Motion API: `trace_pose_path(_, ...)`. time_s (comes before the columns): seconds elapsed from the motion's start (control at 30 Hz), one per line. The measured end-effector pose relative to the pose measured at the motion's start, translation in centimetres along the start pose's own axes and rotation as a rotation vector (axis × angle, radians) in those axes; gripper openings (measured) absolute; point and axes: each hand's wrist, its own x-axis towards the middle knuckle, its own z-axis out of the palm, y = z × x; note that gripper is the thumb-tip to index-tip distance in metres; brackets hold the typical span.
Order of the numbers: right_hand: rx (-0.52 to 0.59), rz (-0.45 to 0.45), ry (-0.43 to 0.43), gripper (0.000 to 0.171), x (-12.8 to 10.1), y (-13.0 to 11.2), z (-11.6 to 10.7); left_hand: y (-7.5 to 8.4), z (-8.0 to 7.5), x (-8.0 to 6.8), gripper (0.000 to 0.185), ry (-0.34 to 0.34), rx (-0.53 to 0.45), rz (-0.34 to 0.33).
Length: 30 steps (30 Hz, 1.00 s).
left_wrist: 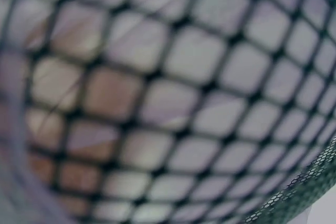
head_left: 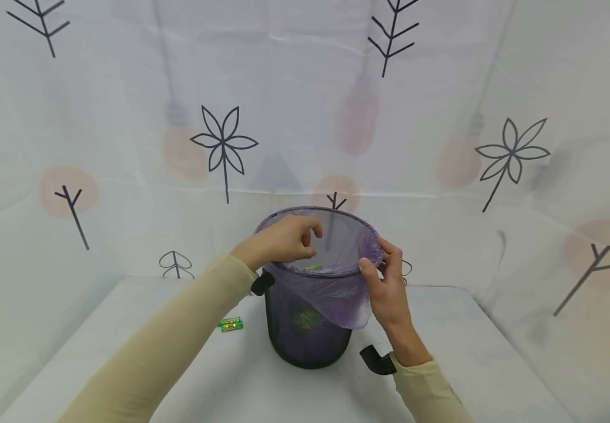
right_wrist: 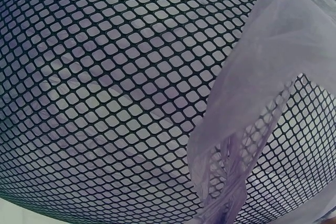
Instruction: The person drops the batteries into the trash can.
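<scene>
While the right hand (head_left: 386,288) pinches the bag (head_left: 344,296) over the bin (head_left: 305,341) rim, the left hand (head_left: 284,241), fingers curled, works the far edge; lining looks half done.

Head view: high, facing 12 o'clock, down onto the mesh bin (head_left: 312,294) on the counter (head_left: 442,352). Both wrist views: pressed close against the bin's mesh wall, left blurred; all share the bin.
</scene>
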Motion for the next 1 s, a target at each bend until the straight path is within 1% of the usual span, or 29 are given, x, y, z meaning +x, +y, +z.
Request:
trace_pose_path(0.1,0.005,-0.005,-0.001,0.057,-0.03,-0.02,0.01,-0.03,0.04,0.0,0.027,0.013,0.013,0.003)
trace_pose_path(0.33,0.011,-0.012,0.0,0.057,-0.1,-0.02,0.0,0.06,0.08,-0.1,0.024,0.007,0.016,-0.017)
trace_pose_path(0.6,0.0,-0.012,0.006,0.057,-0.02,-0.13,0.01,0.16,-0.1,-0.05,0.024,0.043,0.043,0.014)
trace_pose_path(0.67,-0.003,-0.006,0.008,0.057,0.01,-0.12,-0.01,0.21,-0.18,-0.04,0.022,0.066,0.053,0.035)
trace_pose_path(0.77,-0.005,-0.001,0.01,0.057,0.05,-0.06,-0.05,0.28,-0.3,-0.11,0.019,0.121,0.08,0.071)
trace_pose_path(0.9,-0.014,0.001,0.009,0.057,0.03,-0.07,-0.04,0.37,-0.46,-0.48,0.016,0.233,0.096,0.096)
trace_pose_path(1.0,-0.012,-0.001,0.006,0.056,0.06,-0.07,-0.01,0.33,-0.58,-0.99,0.013,0.323,0.08,0.12)
